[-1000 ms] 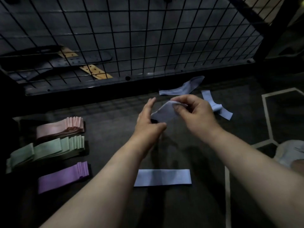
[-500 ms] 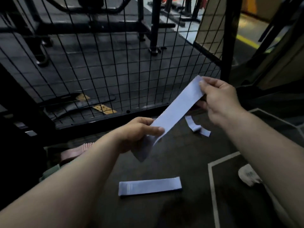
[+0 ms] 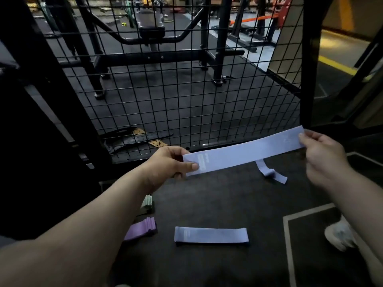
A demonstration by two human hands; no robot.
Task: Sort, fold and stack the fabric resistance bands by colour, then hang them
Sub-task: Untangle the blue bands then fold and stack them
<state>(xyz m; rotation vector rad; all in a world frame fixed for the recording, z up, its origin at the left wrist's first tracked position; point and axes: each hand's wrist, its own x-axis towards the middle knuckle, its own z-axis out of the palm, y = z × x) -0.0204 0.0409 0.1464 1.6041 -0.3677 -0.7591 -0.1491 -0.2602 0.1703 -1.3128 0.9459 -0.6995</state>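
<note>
Blue band stretched flat, left hand and right hand pinching opposite ends

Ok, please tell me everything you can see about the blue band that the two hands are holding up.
The held band is a pale blue flat strip, fabric by its look, with a faint white print near its left end. It is stretched straight in the air, right end higher. The left hand pinches its left end, thumb in front; the right hand pinches its right end. Nothing else touches it; a wire mesh stands behind.
</note>
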